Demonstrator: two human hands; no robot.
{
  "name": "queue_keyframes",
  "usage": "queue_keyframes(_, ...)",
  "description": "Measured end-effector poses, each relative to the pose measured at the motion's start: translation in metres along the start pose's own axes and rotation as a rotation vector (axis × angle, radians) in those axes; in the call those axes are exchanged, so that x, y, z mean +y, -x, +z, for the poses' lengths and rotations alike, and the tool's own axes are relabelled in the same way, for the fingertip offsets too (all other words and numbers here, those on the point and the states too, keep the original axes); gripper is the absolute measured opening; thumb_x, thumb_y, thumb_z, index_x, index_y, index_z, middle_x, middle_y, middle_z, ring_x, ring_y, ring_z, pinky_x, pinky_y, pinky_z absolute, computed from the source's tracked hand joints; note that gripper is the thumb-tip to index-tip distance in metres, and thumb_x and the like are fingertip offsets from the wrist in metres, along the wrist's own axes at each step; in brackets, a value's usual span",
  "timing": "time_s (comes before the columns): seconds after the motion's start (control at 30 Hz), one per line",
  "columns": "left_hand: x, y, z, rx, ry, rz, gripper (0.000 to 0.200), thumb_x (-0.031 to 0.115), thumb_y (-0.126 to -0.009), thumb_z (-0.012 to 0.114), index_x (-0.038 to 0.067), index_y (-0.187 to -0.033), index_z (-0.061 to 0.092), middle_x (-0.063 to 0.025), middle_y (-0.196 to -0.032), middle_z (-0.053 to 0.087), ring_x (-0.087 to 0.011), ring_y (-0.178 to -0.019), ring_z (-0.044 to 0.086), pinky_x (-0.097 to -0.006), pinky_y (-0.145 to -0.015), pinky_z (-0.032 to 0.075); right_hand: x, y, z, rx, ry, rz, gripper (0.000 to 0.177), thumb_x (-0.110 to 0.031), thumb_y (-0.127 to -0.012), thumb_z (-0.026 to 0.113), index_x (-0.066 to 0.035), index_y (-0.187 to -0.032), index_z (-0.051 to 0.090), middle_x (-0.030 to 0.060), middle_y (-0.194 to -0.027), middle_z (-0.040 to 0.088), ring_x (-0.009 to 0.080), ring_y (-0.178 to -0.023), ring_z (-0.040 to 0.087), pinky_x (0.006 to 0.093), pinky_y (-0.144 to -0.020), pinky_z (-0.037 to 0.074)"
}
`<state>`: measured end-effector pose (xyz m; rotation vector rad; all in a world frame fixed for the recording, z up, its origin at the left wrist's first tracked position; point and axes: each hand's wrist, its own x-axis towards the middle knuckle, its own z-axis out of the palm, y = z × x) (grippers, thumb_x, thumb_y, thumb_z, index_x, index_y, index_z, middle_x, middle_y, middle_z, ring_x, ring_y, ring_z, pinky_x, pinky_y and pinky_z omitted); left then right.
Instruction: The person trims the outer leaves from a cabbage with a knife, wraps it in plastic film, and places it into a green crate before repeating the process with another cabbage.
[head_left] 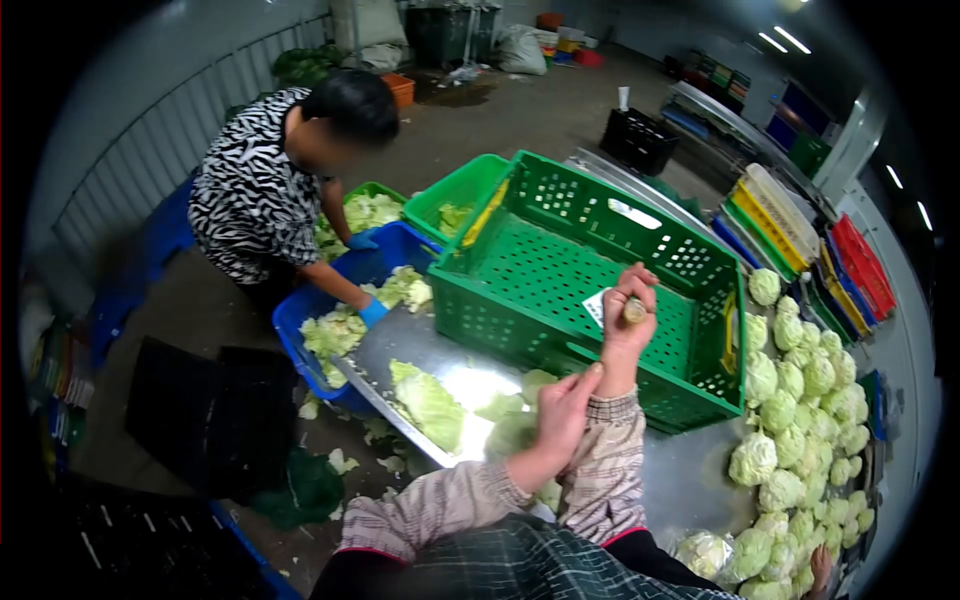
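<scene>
My right hand [628, 315] is raised over the near side of a big green perforated crate [520, 305]. Its fingers are curled round a handle [634, 311] whose round, pale end faces me; the rest of that tool is hidden. My left hand [566, 410] is closed at my right wrist, just above the checked sleeve cuff [613, 407]. Below my hands, a loose cabbage leaf [428, 405] and several other pale leaves lie on the metal table [685, 485]. The crate holds a white label [595, 306] and no cabbages that I can see.
Many trimmed cabbages [790, 410] are heaped at the right. Across the table, a co-worker in blue gloves [373, 311] reaches into a blue bin [290, 315] of leaves. Stacked coloured crates [770, 220] stand beyond. Another person's hand [821, 568] shows at the lower right.
</scene>
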<state>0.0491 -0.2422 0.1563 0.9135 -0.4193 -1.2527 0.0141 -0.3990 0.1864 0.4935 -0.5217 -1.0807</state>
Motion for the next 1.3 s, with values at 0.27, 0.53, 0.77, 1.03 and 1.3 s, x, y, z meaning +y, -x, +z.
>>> queue_keyframes(0.27, -0.022, 0.004, -0.035, -0.167, -0.04, -0.129, 0.024, 0.017, -0.092, 0.06, -0.002, -0.105, 0.067, 0.0, -0.082, 0.065, -0.0036, -0.071, 0.054, -0.0196, -0.064, 0.043, -0.032, 0.011, -0.026, -0.001, 0.22, -0.063, 0.039, -0.024, -0.097, 0.048, 0.009, -0.116, 0.044, 0.0084, -0.084, 0.053, 0.0096, -0.05, 0.041, 0.0205, -0.043, 0.038)
queue_keyframes(0.53, -0.02, 0.012, -0.137, -0.105, -1.369, 0.672, 0.049, 0.028, -0.069, 0.08, -0.001, -0.105, 0.063, -0.0165, -0.105, 0.061, -0.0317, -0.095, 0.058, -0.0395, -0.081, 0.049, -0.06, 0.137, 0.001, 0.206, 1.504, -0.248, 0.034, -0.027, -0.097, 0.053, 0.003, -0.112, 0.054, 0.0091, -0.074, 0.059, 0.0101, -0.04, 0.041, 0.0255, -0.035, 0.034)
queue_keyframes(0.77, -0.037, -0.003, -0.147, -0.303, -1.312, 0.257, 0.069, 0.03, -0.073, 0.079, -0.004, -0.125, 0.049, -0.0191, -0.115, 0.059, -0.0304, -0.104, 0.058, -0.0372, -0.088, 0.049, -0.077, 0.245, -0.076, 0.844, 2.3, -0.164, 0.035, -0.026, -0.09, 0.063, -0.002, -0.116, 0.063, 0.0086, -0.098, 0.066, 0.0105, -0.069, 0.056, 0.0251, -0.064, 0.048)
queue_keyframes(1.03, -0.028, -0.025, -0.199, -0.388, -0.059, -0.458, 0.078, 0.038, -0.075, 0.063, 0.0, -0.139, 0.039, -0.0175, -0.137, 0.048, -0.0327, -0.126, 0.048, -0.0444, -0.107, 0.039, -0.033, 0.248, -0.058, 0.594, 2.23, -0.067, 0.052, -0.02, -0.081, 0.075, -0.006, -0.127, 0.057, 0.0027, -0.107, 0.062, 0.007, -0.071, 0.048, 0.0232, -0.066, 0.045)
queue_keyframes(1.3, -0.005, 0.003, -0.154, -0.32, -0.025, -0.676, 0.086, 0.07, -0.088, 0.037, 0.007, -0.146, 0.03, -0.017, -0.146, 0.038, -0.0354, -0.131, 0.042, -0.0498, -0.109, 0.034, -0.011, 0.265, -0.038, 0.416, 2.101, -0.197, 0.062, -0.014, -0.074, 0.08, -0.003, -0.129, 0.055, 0.0068, -0.116, 0.059, 0.0108, -0.094, 0.054, 0.0252, -0.083, 0.046)
